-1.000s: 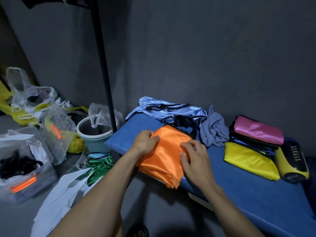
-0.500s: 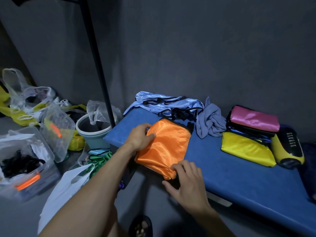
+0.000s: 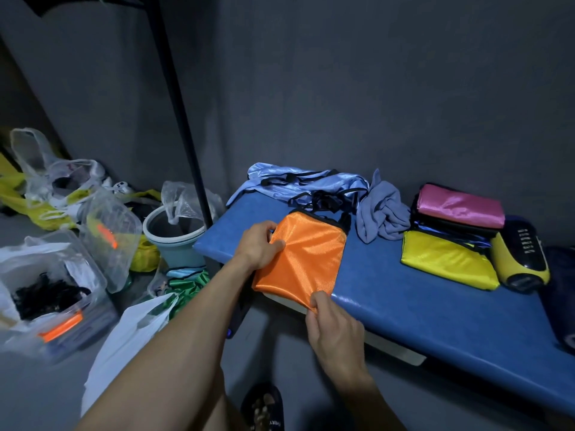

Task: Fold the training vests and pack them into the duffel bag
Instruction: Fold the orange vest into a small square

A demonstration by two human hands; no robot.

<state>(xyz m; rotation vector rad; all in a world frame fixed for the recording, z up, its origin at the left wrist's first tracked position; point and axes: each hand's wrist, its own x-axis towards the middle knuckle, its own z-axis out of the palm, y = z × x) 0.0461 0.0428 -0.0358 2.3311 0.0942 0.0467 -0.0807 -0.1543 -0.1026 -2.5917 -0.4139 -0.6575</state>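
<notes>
A folded orange vest (image 3: 303, 259) lies at the near left corner of the blue padded surface (image 3: 435, 309), in the middle of the frame, its lower edge hanging slightly past the surface's front edge. The left hand (image 3: 259, 245) grips the vest's left edge, thumb on top and fingers curled round the fabric. The right hand (image 3: 334, 325) pinches the vest's lower right corner between thumb and fingertips, just below the surface's front edge. Behind the orange vest, a crumpled light blue vest (image 3: 298, 183) with black trim lies against the grey wall, and a bunched grey-blue cloth (image 3: 384, 209) sits just to its right. Toward the right of the frame a folded yellow vest (image 3: 448, 259) lies flat, with a folded pink vest (image 3: 460, 205) on top of a dark stack behind it, and a yellow and black object (image 3: 522, 259) just beside them. At the left of the frame, on the floor, stand clear plastic containers (image 3: 59, 284), plastic bags (image 3: 56, 178) and a pale bucket (image 3: 175, 236).
</notes>
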